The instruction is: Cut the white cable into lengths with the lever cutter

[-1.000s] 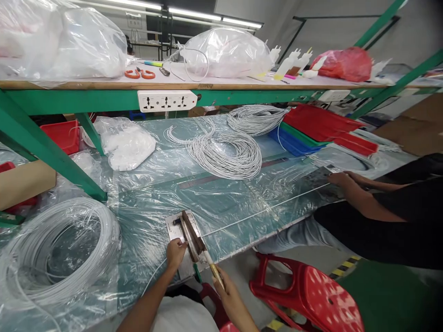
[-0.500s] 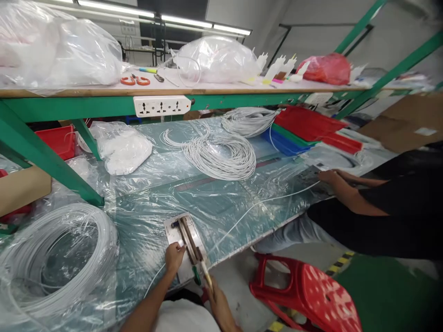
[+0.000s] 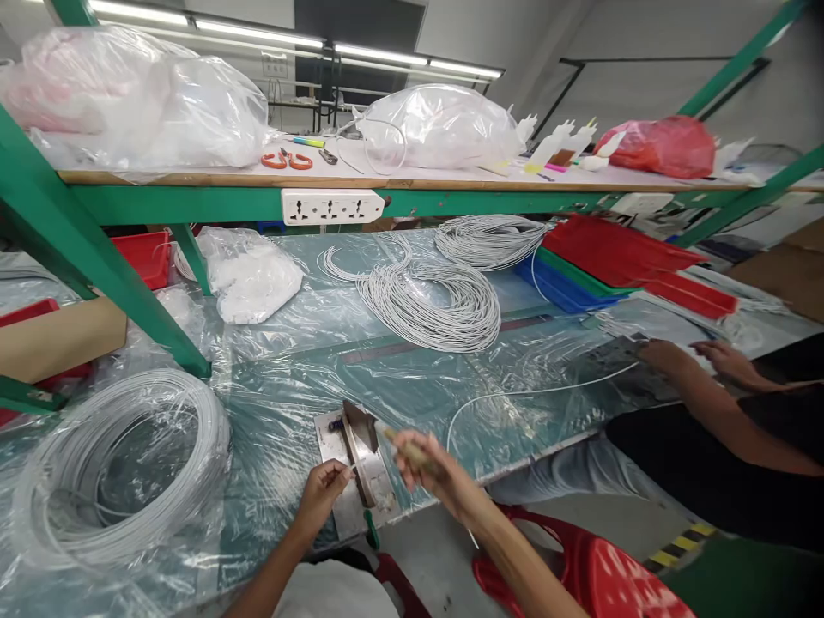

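Note:
In front of me a small lever cutter [image 3: 355, 468] with a metal base plate lies at the table's near edge, its blade [image 3: 361, 429] tilted up. My right hand [image 3: 425, 468] is wrapped round the cutter's wooden handle [image 3: 418, 455], raised above the base's right side. Just left of the blade slot, my left hand [image 3: 327, 485] pinches a thin white cable [image 3: 356, 466], whose end reaches across the cutter bed. A green handle [image 3: 372, 530] sticks out at the base's near end. Another white cable [image 3: 515, 393] runs right, toward a co-worker's hands.
A large coil of white cable [image 3: 206, 429] lies at left on the plastic-covered table [image 3: 283, 403]. Cable bundles [image 3: 438, 313] lie farther back, beside stacked trays [image 3: 618, 249]. A green shelf frame [image 3: 219, 206] crosses above. A co-worker's arm [image 3: 701, 386] and a red stool [image 3: 598, 566] are at right.
My right hand has lifted the cutter's handle from low by the table edge, raising the blade. My left hand stays beside the slot. The view has shifted left.

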The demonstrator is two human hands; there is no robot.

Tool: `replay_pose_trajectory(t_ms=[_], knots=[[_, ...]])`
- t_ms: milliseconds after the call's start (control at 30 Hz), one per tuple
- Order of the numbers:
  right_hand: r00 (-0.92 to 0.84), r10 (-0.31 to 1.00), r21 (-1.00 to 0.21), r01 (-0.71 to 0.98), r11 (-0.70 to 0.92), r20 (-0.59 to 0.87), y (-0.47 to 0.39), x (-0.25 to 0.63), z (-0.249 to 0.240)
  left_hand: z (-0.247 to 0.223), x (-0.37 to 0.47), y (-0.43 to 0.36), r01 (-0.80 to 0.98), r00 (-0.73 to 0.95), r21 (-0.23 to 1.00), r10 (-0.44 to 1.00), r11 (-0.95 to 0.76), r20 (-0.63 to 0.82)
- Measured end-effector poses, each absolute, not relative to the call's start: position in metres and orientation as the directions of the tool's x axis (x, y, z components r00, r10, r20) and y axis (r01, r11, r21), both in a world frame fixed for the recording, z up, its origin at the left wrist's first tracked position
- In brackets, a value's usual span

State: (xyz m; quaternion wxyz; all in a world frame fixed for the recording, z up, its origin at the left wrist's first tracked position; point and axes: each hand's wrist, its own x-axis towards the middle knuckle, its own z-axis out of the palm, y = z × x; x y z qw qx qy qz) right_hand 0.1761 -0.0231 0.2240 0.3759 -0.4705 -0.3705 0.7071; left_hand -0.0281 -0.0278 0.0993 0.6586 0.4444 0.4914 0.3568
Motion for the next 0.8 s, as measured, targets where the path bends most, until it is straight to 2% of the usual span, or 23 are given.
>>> replay_pose_trajectory(t_ms=[133, 333, 433, 533, 600, 633, 700, 767, 800], knots=[[-0.293, 0.906, -0.872, -0.295, -0.39, -0.306, 0.075, 0.154, 0.228, 0.127, -0.029, -0.031, -0.099, 0.274, 0.921, 0.9, 0.376, -0.338], [-0.042, 0.936, -0.932, -0.09, -0.351, -0.348, 0.185, 0.105, 0.206, 0.135, -0.033, -0.028, -0.273, 0.241, 0.868, 0.903, 0.414, -0.355], [0.045, 0.962, -0.962, -0.068, -0.266, -0.269, 0.187, 0.096, 0.195, 0.144, -0.041, -0.019, -0.46, 0.197, 0.767, 0.893, 0.448, -0.404], [0.12, 0.987, -0.994, -0.038, -0.104, -0.108, 0.141, 0.096, 0.175, 0.168, -0.054, -0.006, -0.657, 0.119, 0.644, 0.897, 0.393, -0.425], [-0.04, 0.997, -0.997, -0.037, -0.069, -0.068, 0.09, 0.094, 0.156, 0.188, -0.061, 0.004, -0.745, 0.061, 0.589, 0.911, 0.314, -0.408], [-0.223, 0.969, -0.991, -0.044, -0.123, -0.111, 0.061, 0.091, 0.147, 0.197, -0.064, 0.008, -0.773, 0.045, 0.567, 0.917, 0.283, -0.397], [-0.615, 0.749, -0.938, -0.042, -0.343, -0.246, 0.003, 0.081, 0.135, 0.213, -0.064, 0.016, -0.814, 0.038, 0.527, 0.927, 0.246, -0.374], [-0.738, 0.606, -0.886, -0.025, -0.464, -0.296, -0.044, 0.069, 0.133, 0.224, -0.057, 0.022, -0.835, 0.044, 0.502, 0.937, 0.224, -0.345], [-0.744, 0.593, -0.874, -0.025, -0.485, -0.308, -0.062, 0.064, 0.137, 0.227, -0.051, 0.025, -0.834, 0.041, 0.507, 0.941, 0.217, -0.335]])
